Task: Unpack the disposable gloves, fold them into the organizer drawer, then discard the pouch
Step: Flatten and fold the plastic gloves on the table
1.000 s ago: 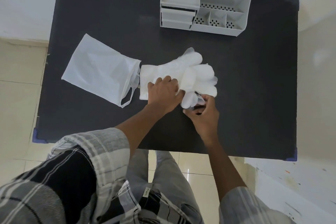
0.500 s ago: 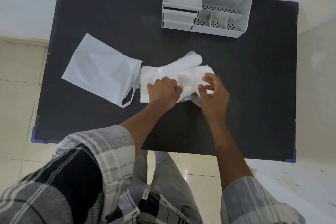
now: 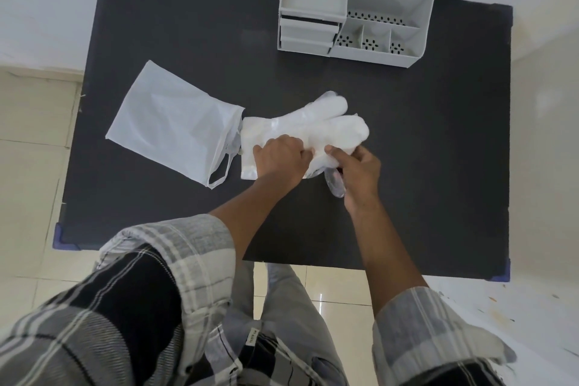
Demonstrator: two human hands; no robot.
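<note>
A stack of thin white disposable gloves (image 3: 316, 124) lies flat in the middle of the black table (image 3: 438, 150), fingers pointing right. My left hand (image 3: 280, 158) presses down on the cuff half of the stack. My right hand (image 3: 357, 171) pinches a loose clear fold of glove at the stack's near edge. The empty white pouch (image 3: 170, 122) lies flat just left of the gloves, its mouth and drawstring toward them. The grey organizer (image 3: 357, 3) stands at the far edge, its small drawers on the left side pushed in.
The table ends in blue corner caps (image 3: 64, 236) at the front, with tiled floor below. A white wall runs behind the organizer. My legs and checked sleeves fill the bottom of the view.
My right hand moved from the glove fingers back to the near edge of the stack and took hold of a clear fold. My left hand stayed pressing on the cuffs.
</note>
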